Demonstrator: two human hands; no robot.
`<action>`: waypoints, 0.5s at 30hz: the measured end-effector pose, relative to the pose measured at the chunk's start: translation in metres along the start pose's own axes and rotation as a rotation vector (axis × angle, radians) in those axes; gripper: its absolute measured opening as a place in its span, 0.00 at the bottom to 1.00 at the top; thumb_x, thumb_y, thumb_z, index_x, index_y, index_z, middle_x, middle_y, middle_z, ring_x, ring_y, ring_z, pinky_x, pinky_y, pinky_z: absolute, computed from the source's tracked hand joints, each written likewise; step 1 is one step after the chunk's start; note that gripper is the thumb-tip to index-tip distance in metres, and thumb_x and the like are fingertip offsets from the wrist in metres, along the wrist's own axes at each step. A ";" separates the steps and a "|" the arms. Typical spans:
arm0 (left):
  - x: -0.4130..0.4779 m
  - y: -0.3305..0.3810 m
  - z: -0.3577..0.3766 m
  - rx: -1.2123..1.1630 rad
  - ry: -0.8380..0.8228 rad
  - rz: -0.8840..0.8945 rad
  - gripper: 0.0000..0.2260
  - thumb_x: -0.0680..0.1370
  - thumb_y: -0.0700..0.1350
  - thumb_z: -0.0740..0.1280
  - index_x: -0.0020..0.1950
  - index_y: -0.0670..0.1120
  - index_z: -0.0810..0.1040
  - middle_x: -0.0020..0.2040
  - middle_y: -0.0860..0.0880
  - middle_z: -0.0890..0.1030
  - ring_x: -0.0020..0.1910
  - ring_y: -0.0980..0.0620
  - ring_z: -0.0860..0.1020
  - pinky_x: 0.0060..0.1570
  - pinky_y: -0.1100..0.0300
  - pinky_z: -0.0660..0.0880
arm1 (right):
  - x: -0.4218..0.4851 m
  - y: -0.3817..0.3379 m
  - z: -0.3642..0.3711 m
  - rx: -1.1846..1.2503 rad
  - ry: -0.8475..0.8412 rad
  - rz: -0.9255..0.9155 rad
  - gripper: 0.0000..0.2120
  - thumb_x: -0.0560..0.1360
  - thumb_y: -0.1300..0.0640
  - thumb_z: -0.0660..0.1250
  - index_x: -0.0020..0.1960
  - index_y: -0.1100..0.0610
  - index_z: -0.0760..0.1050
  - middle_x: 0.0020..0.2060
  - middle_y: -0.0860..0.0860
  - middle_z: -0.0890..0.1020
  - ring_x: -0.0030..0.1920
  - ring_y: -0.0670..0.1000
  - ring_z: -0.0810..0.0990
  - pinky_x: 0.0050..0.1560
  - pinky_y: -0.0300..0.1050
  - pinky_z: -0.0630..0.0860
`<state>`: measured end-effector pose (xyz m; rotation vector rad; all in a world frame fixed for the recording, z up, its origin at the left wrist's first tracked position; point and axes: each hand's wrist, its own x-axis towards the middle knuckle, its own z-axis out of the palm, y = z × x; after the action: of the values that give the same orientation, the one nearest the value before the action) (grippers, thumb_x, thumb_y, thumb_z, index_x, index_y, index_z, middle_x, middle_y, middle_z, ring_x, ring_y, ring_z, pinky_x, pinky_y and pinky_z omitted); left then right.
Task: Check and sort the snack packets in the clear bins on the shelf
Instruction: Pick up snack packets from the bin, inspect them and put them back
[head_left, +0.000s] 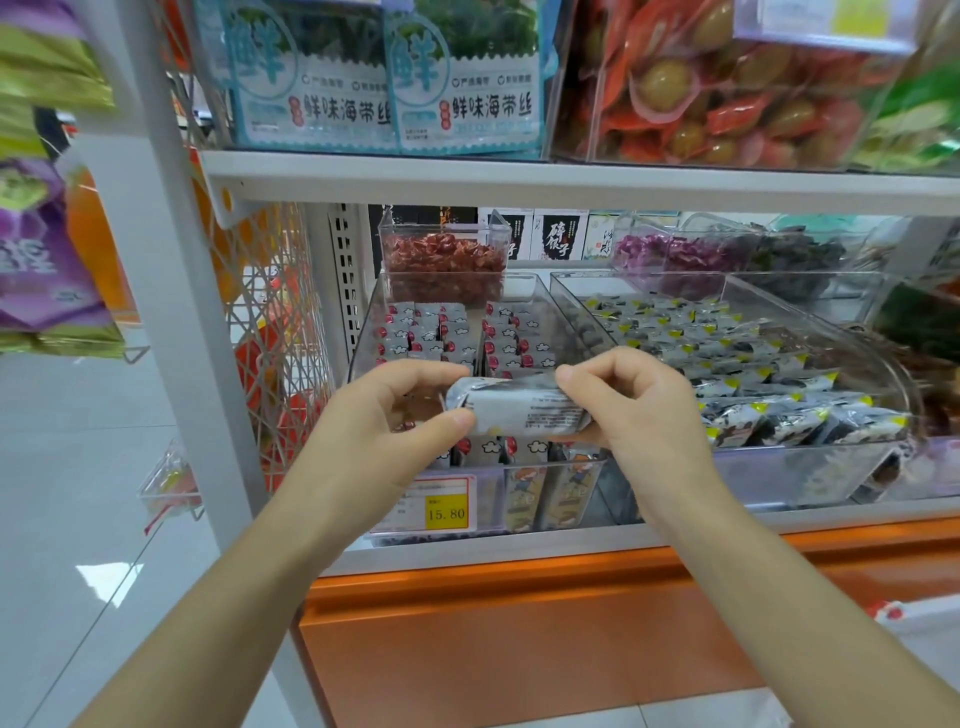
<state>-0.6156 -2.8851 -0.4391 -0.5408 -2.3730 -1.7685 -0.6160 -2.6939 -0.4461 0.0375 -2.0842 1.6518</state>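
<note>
A silver-grey snack packet (519, 408) with small printed text is held lengthwise above the left clear bin (363, 332). My left hand (400, 410) pinches its left end between thumb and fingers. My right hand (623, 400) grips its right end with curled fingers. Below them the left bin holds rows of similar packets (431, 327) with red dots and cloud prints. The right clear bin (893, 384) is full of black-and-silver packets (727, 353) with yellow corners.
A yellow 15.80 price tag (445, 513) sits on the left bin's front. Behind stand a tub of red sweets (441, 260) and a bin of purple ones (675, 249). The upper shelf (571, 182) overhangs closely. A white upright (171, 260) and wire rack (275, 322) stand at left.
</note>
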 end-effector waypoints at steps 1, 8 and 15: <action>0.000 0.000 0.001 0.022 -0.007 0.003 0.11 0.73 0.42 0.70 0.54 0.55 0.79 0.44 0.54 0.83 0.44 0.57 0.81 0.47 0.61 0.79 | 0.000 0.000 0.000 -0.048 0.016 -0.028 0.10 0.73 0.55 0.70 0.35 0.59 0.76 0.33 0.53 0.80 0.38 0.55 0.80 0.41 0.56 0.80; 0.003 -0.003 0.004 0.037 0.066 -0.059 0.05 0.72 0.50 0.68 0.44 0.49 0.79 0.38 0.57 0.82 0.33 0.59 0.80 0.37 0.67 0.77 | -0.008 -0.001 0.003 -0.152 0.000 -0.144 0.11 0.73 0.55 0.70 0.33 0.56 0.76 0.30 0.46 0.78 0.31 0.41 0.75 0.35 0.35 0.73; 0.006 -0.005 -0.001 0.130 0.155 -0.059 0.12 0.72 0.52 0.69 0.37 0.44 0.77 0.34 0.48 0.81 0.27 0.54 0.80 0.34 0.62 0.73 | -0.010 -0.002 0.005 -0.131 -0.076 -0.196 0.11 0.74 0.57 0.69 0.33 0.53 0.76 0.28 0.43 0.76 0.29 0.40 0.73 0.33 0.29 0.68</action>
<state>-0.6226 -2.8865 -0.4411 -0.3083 -2.3974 -1.6001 -0.6084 -2.7018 -0.4491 0.2572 -2.1646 1.4165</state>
